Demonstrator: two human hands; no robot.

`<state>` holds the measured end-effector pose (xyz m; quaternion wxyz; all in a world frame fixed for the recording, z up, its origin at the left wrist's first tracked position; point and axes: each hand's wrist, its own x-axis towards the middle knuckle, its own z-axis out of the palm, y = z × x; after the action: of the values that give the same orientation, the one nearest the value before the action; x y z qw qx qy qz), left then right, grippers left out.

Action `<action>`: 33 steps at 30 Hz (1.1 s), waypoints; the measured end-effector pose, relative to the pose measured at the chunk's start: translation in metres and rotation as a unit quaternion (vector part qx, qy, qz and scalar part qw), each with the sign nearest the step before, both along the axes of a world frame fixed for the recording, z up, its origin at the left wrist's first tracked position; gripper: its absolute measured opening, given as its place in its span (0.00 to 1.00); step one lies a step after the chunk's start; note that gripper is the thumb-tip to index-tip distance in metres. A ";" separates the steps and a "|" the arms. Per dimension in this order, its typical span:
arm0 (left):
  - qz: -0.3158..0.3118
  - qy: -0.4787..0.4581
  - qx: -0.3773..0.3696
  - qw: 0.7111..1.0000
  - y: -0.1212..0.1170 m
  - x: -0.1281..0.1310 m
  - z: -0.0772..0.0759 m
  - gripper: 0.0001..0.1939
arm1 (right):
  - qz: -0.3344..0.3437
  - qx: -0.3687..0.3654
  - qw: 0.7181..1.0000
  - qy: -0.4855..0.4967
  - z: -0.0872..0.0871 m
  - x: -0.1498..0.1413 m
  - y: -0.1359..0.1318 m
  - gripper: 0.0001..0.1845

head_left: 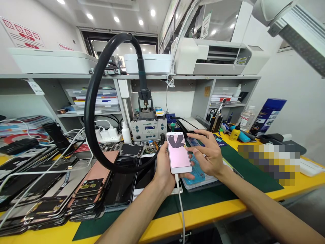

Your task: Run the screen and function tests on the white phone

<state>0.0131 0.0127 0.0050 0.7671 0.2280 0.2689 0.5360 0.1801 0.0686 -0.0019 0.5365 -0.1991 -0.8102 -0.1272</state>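
My left hand (165,171) is wrapped round a white smartphone (179,154), holding it upright with the lit screen facing me. Pink fills most of the screen, with a dark shape across its upper part. A white charging cable (180,206) runs down from the phone's bottom edge. My right hand (208,154) is beside the phone with its fingers spread, the index fingertip at the screen's right edge. Whether that fingertip touches the glass I cannot tell. Behind the right hand lies a blue item (196,173) on a clear plastic box.
Stacks of dismantled phones (86,193) cover the left side. A thick black hose (88,101) loops up from a hot air station (148,128). On the right of the green mat (264,173) stand a yellow bottle (235,132) and a blue spray can (267,117).
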 end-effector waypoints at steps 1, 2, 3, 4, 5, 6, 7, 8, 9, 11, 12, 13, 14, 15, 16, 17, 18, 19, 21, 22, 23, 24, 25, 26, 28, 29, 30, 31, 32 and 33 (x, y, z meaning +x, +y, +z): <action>0.004 0.002 0.001 1.000 0.000 0.000 0.001 0.30 | 0.003 0.001 1.000 -0.002 0.000 0.000 0.000 0.16; 0.007 0.003 0.001 1.000 -0.001 0.000 0.002 0.30 | 0.006 0.000 1.000 -0.005 0.000 0.000 0.000 0.16; 0.009 0.005 0.000 1.000 -0.001 0.000 0.003 0.30 | 0.009 -0.001 1.000 -0.007 0.000 0.001 -0.001 0.16; 0.011 0.007 -0.002 1.000 -0.002 0.000 0.004 0.30 | 0.013 -0.002 1.000 -0.010 0.000 0.001 -0.001 0.15; 0.013 0.007 -0.002 1.000 -0.002 0.000 0.005 0.30 | 0.016 -0.003 1.000 -0.012 0.000 0.001 -0.001 0.15; 0.014 0.005 -0.001 1.000 -0.002 0.000 0.005 0.30 | 0.019 -0.003 1.000 -0.014 0.000 0.001 -0.001 0.15; 0.014 0.001 0.001 1.000 -0.002 0.000 0.005 0.30 | 0.023 -0.003 1.000 -0.014 0.000 0.001 -0.001 0.15; 0.012 -0.003 0.005 1.000 -0.002 -0.001 0.005 0.30 | 0.027 -0.002 1.000 -0.015 -0.001 0.002 -0.001 0.15; 0.010 -0.007 0.007 1.000 -0.002 -0.001 0.005 0.31 | 0.030 -0.001 0.999 -0.015 -0.001 0.002 -0.001 0.15; 0.009 -0.012 0.009 1.000 -0.001 -0.001 0.005 0.31 | 0.037 0.002 0.999 -0.017 -0.002 0.002 -0.002 0.15; 0.011 -0.012 0.008 1.000 -0.001 -0.002 0.005 0.31 | 0.040 0.003 0.999 -0.018 -0.002 0.001 -0.002 0.14; 0.013 -0.012 0.007 1.000 -0.001 -0.002 0.005 0.31 | 0.043 0.004 0.999 -0.020 -0.003 0.001 -0.002 0.14; 0.016 -0.012 0.005 1.000 -0.001 -0.002 0.005 0.31 | 0.047 0.004 0.999 -0.021 -0.004 0.001 -0.002 0.14; 0.018 -0.012 0.004 1.000 -0.001 -0.002 0.006 0.31 | 0.052 0.003 0.998 -0.022 -0.004 0.001 -0.003 0.14; 0.020 -0.011 0.002 1.000 -0.001 -0.002 0.007 0.32 | 0.058 0.002 0.998 -0.023 -0.005 0.001 -0.003 0.14; 0.022 -0.009 -0.001 1.000 -0.001 -0.002 0.007 0.32 | 0.063 0.001 0.998 -0.026 -0.005 0.000 -0.003 0.14; 0.025 -0.007 -0.003 1.000 -0.001 -0.002 0.007 0.32 | 0.069 0.000 0.997 -0.028 -0.006 0.000 -0.004 0.14; 0.028 -0.005 -0.004 1.000 -0.001 -0.002 0.008 0.31 | 0.074 0.000 0.997 -0.030 -0.006 0.000 -0.005 0.14; 0.032 -0.001 -0.007 0.999 -0.001 -0.002 0.008 0.30 | 0.082 -0.001 0.996 -0.033 -0.006 -0.001 -0.006 0.14; 0.034 -0.001 -0.008 0.999 -0.002 -0.001 0.008 0.30 | 0.084 -0.001 0.996 -0.034 -0.006 -0.002 -0.007 0.14; 0.035 -0.002 -0.011 0.999 -0.002 -0.001 0.008 0.30 | 0.086 -0.002 0.996 -0.034 -0.006 -0.002 -0.007 0.15; 0.035 -0.003 -0.014 0.999 -0.002 -0.001 0.009 0.30 | 0.087 -0.004 0.996 -0.034 -0.006 -0.003 -0.008 0.15; 0.034 -0.004 -0.017 0.999 -0.003 -0.001 0.009 0.30 | 0.088 -0.008 0.995 -0.036 -0.006 -0.003 -0.009 0.15; 0.033 -0.004 -0.020 0.999 -0.003 -0.001 0.009 0.30 | 0.091 -0.012 0.995 -0.038 -0.006 -0.004 -0.009 0.15; 0.030 -0.006 -0.016 0.999 -0.003 -0.001 0.009 0.29 | 0.099 -0.018 0.994 -0.042 -0.006 -0.005 -0.011 0.16; 0.026 -0.008 -0.010 1.000 -0.003 -0.001 0.009 0.29 | 0.102 -0.020 0.993 -0.046 -0.006 -0.005 -0.011 0.16; 0.021 -0.011 -0.005 1.000 -0.003 -0.002 0.008 0.29 | 0.106 -0.023 0.993 -0.050 -0.006 -0.006 -0.012 0.16; 0.017 -0.014 -0.001 1.000 -0.002 -0.002 0.007 0.29 | 0.108 -0.025 0.992 -0.053 -0.006 -0.007 -0.013 0.16; 0.013 -0.017 0.002 1.000 -0.002 -0.002 0.006 0.30 | 0.111 -0.027 0.992 -0.055 -0.006 -0.007 -0.013 0.17; 0.010 -0.019 0.004 1.000 -0.001 -0.003 0.005 0.30 | 0.114 -0.029 0.992 -0.056 -0.006 -0.008 -0.014 0.17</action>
<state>0.0105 0.0114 0.0096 0.7659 0.2182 0.2546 0.5486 0.1720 0.0544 -0.0079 0.4955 -0.1136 -0.8595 -0.0528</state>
